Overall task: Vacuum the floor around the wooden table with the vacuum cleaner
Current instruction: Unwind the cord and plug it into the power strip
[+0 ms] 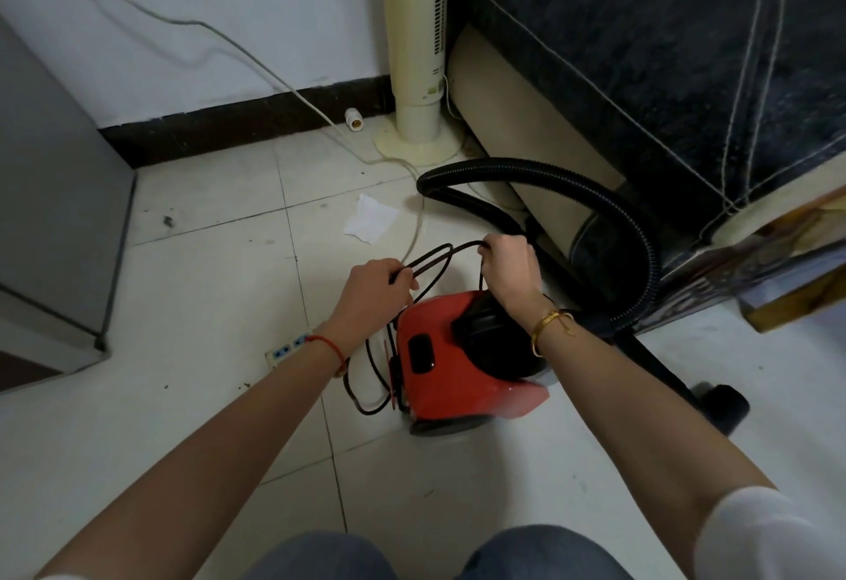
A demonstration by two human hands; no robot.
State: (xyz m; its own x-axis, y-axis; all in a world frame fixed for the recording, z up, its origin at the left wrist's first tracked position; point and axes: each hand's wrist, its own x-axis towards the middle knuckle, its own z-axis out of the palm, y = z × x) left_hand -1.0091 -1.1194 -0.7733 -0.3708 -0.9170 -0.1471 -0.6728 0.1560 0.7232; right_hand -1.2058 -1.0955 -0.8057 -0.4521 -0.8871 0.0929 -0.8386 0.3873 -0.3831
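Observation:
A red and black vacuum cleaner (451, 362) stands on the white tiled floor in the middle of the view. Its black ribbed hose (572, 181) arcs up and over toward the sofa on the right, and the black floor nozzle (725, 401) lies to the right of the body. Above the vacuum, my left hand (373, 288) grips loops of its black power cord (435, 254). My right hand (508, 261) pinches the far end of the same loops. More cord hangs in coils at the vacuum's left side.
A white power strip (284, 350) lies on the floor under my left wrist. A cream tower fan (419, 75) stands by the wall, its pale cable trailing across the tiles. A white paper scrap (371, 224) lies ahead. A grey cabinet is left, a dark sofa right.

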